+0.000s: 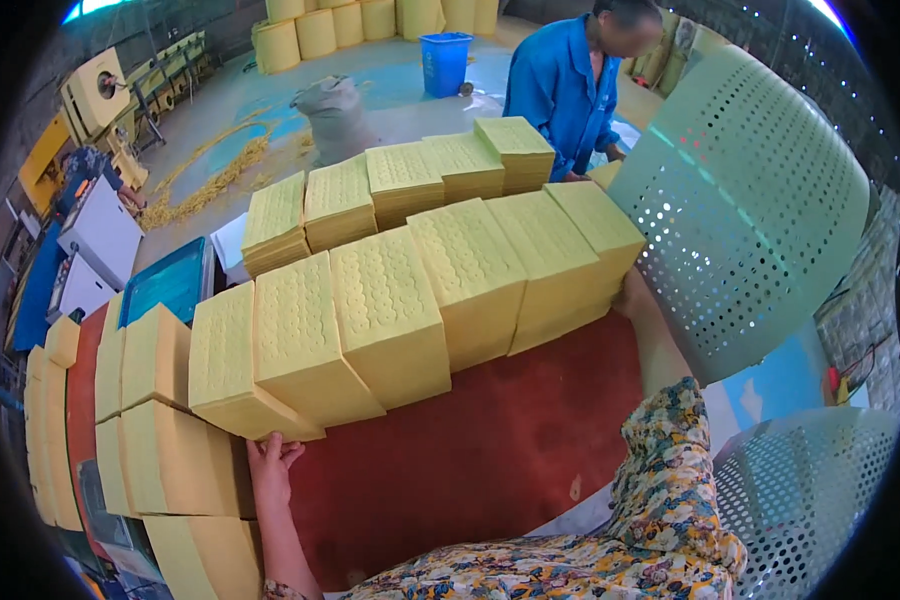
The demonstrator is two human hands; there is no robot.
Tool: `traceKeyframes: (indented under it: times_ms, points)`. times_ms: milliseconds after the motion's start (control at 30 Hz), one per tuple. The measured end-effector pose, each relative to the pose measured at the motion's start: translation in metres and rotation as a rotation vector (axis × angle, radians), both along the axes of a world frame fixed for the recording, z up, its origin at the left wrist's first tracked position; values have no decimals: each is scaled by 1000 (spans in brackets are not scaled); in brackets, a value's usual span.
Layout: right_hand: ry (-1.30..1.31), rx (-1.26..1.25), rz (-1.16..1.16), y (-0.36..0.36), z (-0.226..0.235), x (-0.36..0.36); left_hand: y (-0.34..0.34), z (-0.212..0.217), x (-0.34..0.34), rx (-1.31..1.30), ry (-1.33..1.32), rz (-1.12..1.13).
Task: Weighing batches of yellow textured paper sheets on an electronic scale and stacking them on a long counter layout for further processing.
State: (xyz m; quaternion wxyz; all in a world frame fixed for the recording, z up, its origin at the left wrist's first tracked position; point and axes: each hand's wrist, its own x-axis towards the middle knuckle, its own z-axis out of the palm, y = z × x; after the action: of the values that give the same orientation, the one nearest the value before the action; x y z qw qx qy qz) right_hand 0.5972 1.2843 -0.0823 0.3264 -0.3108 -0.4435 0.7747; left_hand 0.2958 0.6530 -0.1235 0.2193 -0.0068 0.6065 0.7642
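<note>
A row of yellow paper stacks (387,290), their top sheets pressed with rows of round coin-like marks, stands on a dark red tabletop (480,430). My left hand (273,465) touches the lower near corner of the leftmost stack (232,350), thumb and fingers apart. My right forearm reaches up along the right end of the row, against the rightmost stack (598,225). My right hand (627,292) is mostly hidden there, and its fingers do not show. Behind this row stands a second row of similar stacks (405,170).
More yellow stacks (185,460) fill the table's left side, near a blue tray (175,278). At right rise perforated pale green sheets (750,200). Across the table a person in a blue jacket (560,90) stands by a blue bin (445,63) and a grey sack (335,118).
</note>
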Motion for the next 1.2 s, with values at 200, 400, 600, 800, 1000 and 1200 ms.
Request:
traceKeyframes:
  times_ms: [200, 400, 600, 800, 1000, 1200]
  points:
    - [-53, 143, -63, -11, 12, 9, 16, 12, 3, 16, 18, -34]
    - [-78, 285, -12, -19, 17, 0, 6, 4, -4, 2, 37, -29]
    - [169, 38, 86, 18, -22, 2, 3, 1, -7, -27, 69, 17]
    - [195, 355, -102, 40, -72, 46, 37, 46, 50, -597, 647, 205]
    - [-76, -16, -498, -71, -31, 14, -20, 63, 183, -212, 400, -9]
    - [-296, 543, -380, -111, -67, 7, -164, 174, 211, 376, 398, -713]
